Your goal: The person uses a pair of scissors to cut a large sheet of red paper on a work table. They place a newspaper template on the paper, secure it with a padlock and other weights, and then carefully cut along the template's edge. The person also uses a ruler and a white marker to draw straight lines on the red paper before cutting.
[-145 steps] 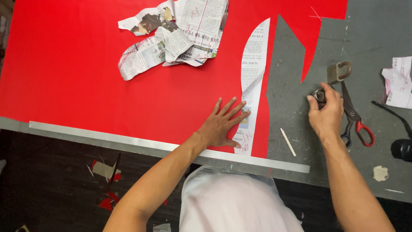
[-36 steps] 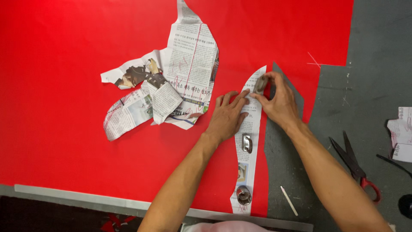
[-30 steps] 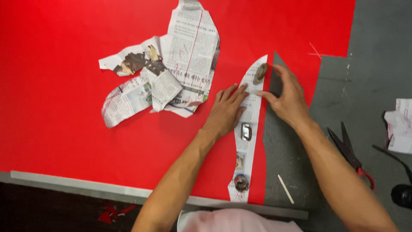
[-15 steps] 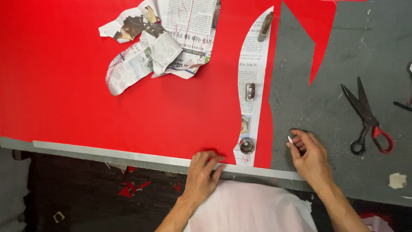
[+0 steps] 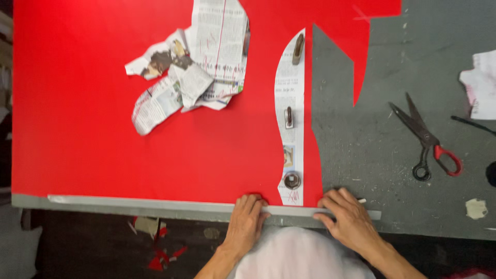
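A large red fabric point(image 5: 129, 155) covers the grey table point(image 5: 392, 170). On its right part lies a curved newspaper pattern strip point(image 5: 290, 88), held down by three small metal weights: one at the top point(image 5: 297, 49), one in the middle point(image 5: 289, 118), and a round one near the bottom point(image 5: 292, 180). My left hand point(image 5: 247, 219) rests flat on the table's near edge, just below the fabric's hem. My right hand point(image 5: 347, 217) lies flat on the same edge, right of the strip. A white chalk stick point(image 5: 362, 200) shows by its fingertips. Neither hand grips anything.
Crumpled newspaper pieces point(image 5: 196, 77) lie on the fabric at the top middle. Scissors with a red handle point(image 5: 426, 138) lie on the bare table at right, a white paper point(image 5: 480, 85) beyond them. A metal strip point(image 5: 155, 205) runs along the near edge. Red scraps point(image 5: 165, 256) lie on the floor.
Both hands left the top of the pattern strip and came down to the table's near edge. The right hand reached to the chalk, then flattened. Three weights now sit on the strip.
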